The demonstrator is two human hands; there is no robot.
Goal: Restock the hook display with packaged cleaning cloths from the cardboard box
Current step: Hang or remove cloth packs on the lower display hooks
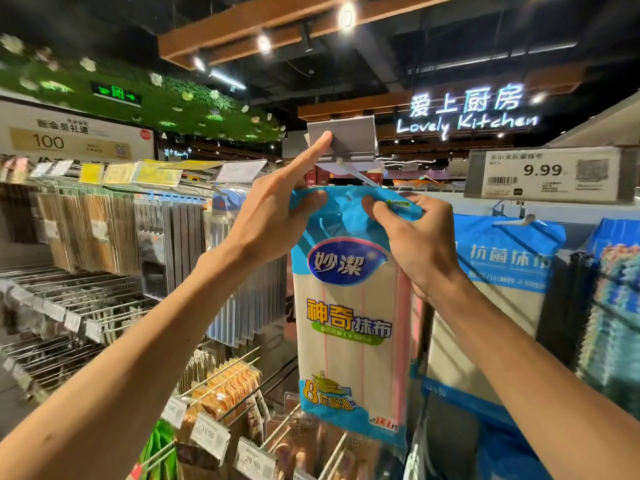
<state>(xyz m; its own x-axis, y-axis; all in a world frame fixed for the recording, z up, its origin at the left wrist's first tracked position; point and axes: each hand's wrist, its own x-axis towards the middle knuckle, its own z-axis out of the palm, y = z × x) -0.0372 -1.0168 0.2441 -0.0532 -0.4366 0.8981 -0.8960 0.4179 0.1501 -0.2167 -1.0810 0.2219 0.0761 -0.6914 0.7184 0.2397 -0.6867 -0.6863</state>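
A blue and cream packaged cleaning cloth (349, 306) hangs upright at the middle of the head view, its blue top edge level with a metal display hook (360, 176). My left hand (273, 209) pinches the pack's top left corner with the thumb, while its index finger pushes up the grey price-tag flap (341, 138) at the hook's end. My right hand (415, 237) grips the pack's top right corner. The cardboard box is out of view.
More blue cloth packs (502, 265) hang on a hook to the right under a 9.99 price label (550, 173). Chopstick packs (104, 230) and other goods hang on hooks to the left. Lower hooks with price tags (211, 434) jut out below.
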